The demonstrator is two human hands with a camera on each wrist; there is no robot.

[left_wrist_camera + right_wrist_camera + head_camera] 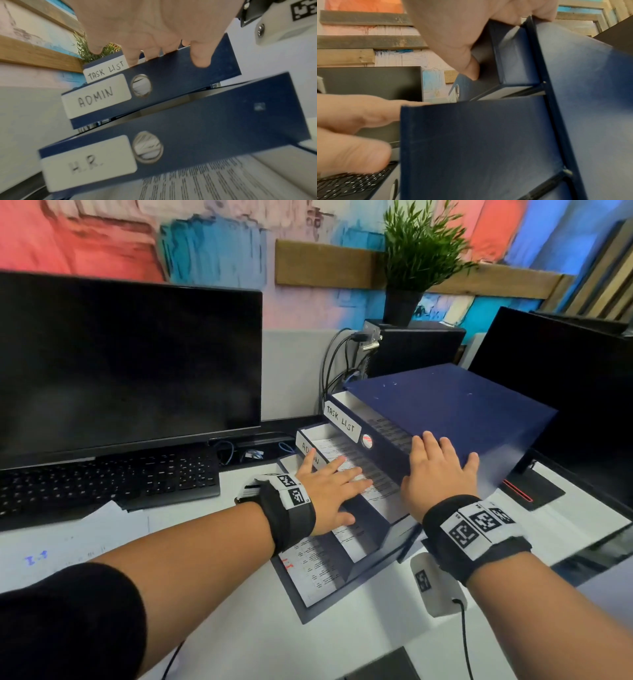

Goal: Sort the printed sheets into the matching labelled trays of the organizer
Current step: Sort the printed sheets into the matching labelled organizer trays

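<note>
Pressing flat with left hand (325,494) on sheets (356,470) in ADMIN tray (154,86), right hand (435,474) open on organizer (462,409) near desk (239,628) right edge; thin, limp, slippery paper, probably best lifted by an edge.

Bright even light – wide-angle edge warp; both wrist views blurred, soft shadows.

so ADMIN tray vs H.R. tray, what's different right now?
The ADMIN tray sits one tier above the H.R. tray. The left hand lies flat, fingers spread, on the sheet in the ADMIN tray; no hand touches the H.R. tray. In the head view the H.R. tray sticks out further toward the person. Both are dark blue, hold printed sheets, and carry a handwritten white label beside a round hole.
</note>
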